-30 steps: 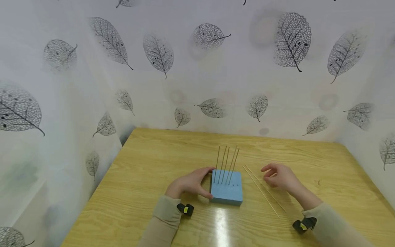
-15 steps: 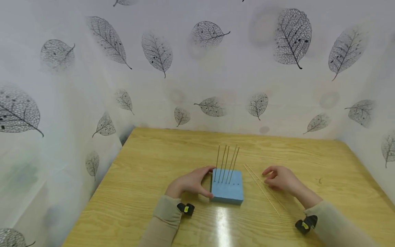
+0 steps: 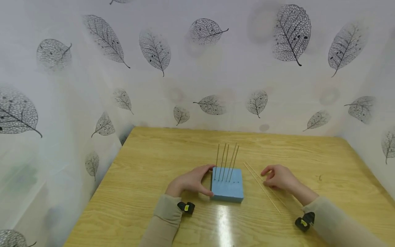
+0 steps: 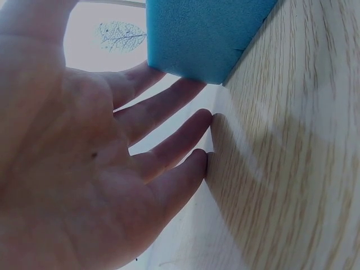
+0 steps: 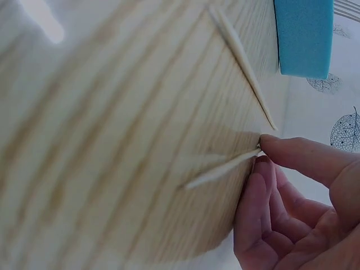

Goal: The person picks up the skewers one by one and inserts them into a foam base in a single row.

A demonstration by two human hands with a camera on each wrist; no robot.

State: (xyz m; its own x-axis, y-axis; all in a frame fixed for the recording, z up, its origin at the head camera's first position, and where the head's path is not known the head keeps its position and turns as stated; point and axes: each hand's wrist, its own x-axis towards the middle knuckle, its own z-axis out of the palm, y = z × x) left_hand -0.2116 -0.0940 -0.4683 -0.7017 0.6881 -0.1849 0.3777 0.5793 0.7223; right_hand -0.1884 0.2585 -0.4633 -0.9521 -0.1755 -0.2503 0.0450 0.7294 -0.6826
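Observation:
A blue foam block (image 3: 227, 192) lies on the table, with several thin wooden sticks (image 3: 217, 162) standing in a row of holes in its top. At the block's left side, my left hand (image 3: 192, 181) holds it, thumb at the near corner and index finger at the far one. Its fingertips (image 4: 191, 87) reach behind the block in the left wrist view. To the right, my right hand (image 3: 280, 177) pinches a loose stick (image 5: 222, 169) between thumb and index finger, low over the tabletop. A second loose stick (image 3: 262, 188) lies between that hand and the block.
The wood-grain table (image 3: 160, 147) meets a leaf-patterned sheet (image 3: 185, 82) at the back and sides. Two more holes show in the block, right of the standing sticks. Small black cameras sit on both wrists.
The right hand has shifted only slightly and its thumb and index finger have drawn closer on the stick. The left hand and block keep their place; the head view has tilted slightly.

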